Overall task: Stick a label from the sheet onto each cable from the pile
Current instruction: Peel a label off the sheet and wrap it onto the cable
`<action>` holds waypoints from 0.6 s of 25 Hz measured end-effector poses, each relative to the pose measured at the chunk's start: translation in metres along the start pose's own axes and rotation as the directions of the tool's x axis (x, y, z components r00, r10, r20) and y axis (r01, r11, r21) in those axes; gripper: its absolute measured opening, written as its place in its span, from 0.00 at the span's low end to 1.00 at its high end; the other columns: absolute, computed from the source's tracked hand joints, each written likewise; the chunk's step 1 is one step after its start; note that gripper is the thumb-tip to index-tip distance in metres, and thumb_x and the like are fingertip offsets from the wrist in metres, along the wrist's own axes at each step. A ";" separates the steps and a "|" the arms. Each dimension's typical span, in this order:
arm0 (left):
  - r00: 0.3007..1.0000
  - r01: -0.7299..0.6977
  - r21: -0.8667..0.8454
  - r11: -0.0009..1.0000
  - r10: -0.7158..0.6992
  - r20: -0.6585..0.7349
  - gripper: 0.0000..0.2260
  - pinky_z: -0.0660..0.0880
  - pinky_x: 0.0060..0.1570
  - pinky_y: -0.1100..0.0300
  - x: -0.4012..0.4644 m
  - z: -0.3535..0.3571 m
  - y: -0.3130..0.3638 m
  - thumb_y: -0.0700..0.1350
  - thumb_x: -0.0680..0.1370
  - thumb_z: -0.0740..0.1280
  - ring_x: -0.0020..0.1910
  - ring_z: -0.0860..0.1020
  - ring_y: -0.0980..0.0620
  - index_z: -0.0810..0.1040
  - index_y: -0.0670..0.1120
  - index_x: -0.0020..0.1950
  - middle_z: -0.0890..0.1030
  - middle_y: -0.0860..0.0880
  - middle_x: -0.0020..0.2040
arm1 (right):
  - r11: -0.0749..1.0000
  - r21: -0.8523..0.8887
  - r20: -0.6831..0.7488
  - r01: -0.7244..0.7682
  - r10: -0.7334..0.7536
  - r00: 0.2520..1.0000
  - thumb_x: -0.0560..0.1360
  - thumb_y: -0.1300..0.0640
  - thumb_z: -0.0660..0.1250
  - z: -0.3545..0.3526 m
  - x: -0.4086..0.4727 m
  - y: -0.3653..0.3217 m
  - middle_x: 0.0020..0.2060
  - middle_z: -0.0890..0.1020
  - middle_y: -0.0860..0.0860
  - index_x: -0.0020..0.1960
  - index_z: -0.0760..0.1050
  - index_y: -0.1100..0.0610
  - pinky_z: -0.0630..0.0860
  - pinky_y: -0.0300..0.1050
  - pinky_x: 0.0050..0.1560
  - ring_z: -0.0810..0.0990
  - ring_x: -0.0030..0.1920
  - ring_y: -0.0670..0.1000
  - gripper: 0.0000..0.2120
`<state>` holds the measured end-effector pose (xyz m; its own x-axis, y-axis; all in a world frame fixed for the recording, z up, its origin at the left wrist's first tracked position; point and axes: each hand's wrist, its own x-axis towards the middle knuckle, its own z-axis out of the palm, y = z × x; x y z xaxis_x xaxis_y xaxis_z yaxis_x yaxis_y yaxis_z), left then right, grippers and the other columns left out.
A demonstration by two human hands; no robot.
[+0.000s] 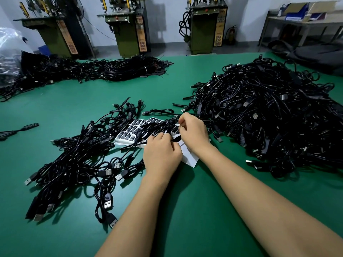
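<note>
**Mostly unlabelled still – big pile left**

Right at the fingers: both hands meet over the label sheet. L hand (pixel 161 154) has fingers curled in, pinching the black inline module of a cable (pixel 175 139) just past its fingertips. R hand (pixel 194 133) has thumb and forefinger pinched together on a small strip at the module's upper end – prob. a label, too small to be sure. So both hands are clamped on the same cable, fingers closed, none spread. Can't tell whether the label is already pressed down or only half on.

Under the fingers and just beyond them to the left lies the sheet (pixel 130 133), rows of black labels still on it, a bare white backing corner poking out below the R wrist. Plenty of labels remain.

Left of the L fingers, touching the sheet's edge: smaller heap (pixel 78 156) of loose cables w/ USB plugs, likely the done ones, though no labels can be read on them from here.

Right of the R fingers, near but apart: the pile (pixel 269 117), very large, tangled – the bulk of the work is left, I'd judge.

Far beyond the fingers: coiled bundles (pixel 130 68) at the table's back edge, then green machines (pixel 128 28) on the floor.
</note>
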<state>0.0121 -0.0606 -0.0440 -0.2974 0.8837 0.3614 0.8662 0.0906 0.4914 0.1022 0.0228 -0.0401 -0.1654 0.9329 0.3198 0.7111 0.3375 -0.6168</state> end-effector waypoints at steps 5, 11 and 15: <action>1.000 -0.001 0.028 1.000 0.001 0.014 0.10 0.70 0.48 0.50 0.002 0.000 0.000 0.43 0.76 0.60 0.50 0.70 0.44 0.79 0.40 0.48 0.80 0.45 0.49 | 0.925 0.379 -0.203 -0.012 0.095 0.975 0.72 0.65 0.66 -0.014 -0.017 0.001 0.37 0.79 0.47 0.45 0.75 0.53 0.74 0.41 0.42 0.77 0.40 0.47 0.07; 0.970 -0.100 -0.102 0.990 0.075 -0.231 0.05 0.68 0.41 0.54 -0.003 -0.003 0.005 0.38 0.75 0.65 0.42 0.71 0.45 0.78 0.37 0.43 0.74 0.42 0.46 | 0.482 0.831 0.061 -0.278 0.418 0.906 0.75 0.68 0.67 -0.033 -0.036 0.020 0.39 0.79 0.52 0.45 0.75 0.55 0.78 0.43 0.39 0.78 0.35 0.49 0.08; 0.984 0.011 -0.460 0.888 0.073 0.165 0.07 0.71 0.36 0.60 -0.009 0.001 0.021 0.39 0.78 0.63 0.34 0.76 0.52 0.78 0.42 0.42 0.81 0.51 0.36 | 0.060 0.957 0.229 -0.284 0.446 0.865 0.76 0.70 0.64 -0.043 -0.037 0.030 0.40 0.80 0.56 0.46 0.74 0.59 0.79 0.43 0.43 0.79 0.39 0.51 0.07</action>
<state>0.0332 -0.0658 -0.0382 -0.1631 0.9515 0.2607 0.5814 -0.1207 0.8046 0.1587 -0.0069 -0.0396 0.0178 0.9864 -0.1635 -0.5643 -0.1251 -0.8160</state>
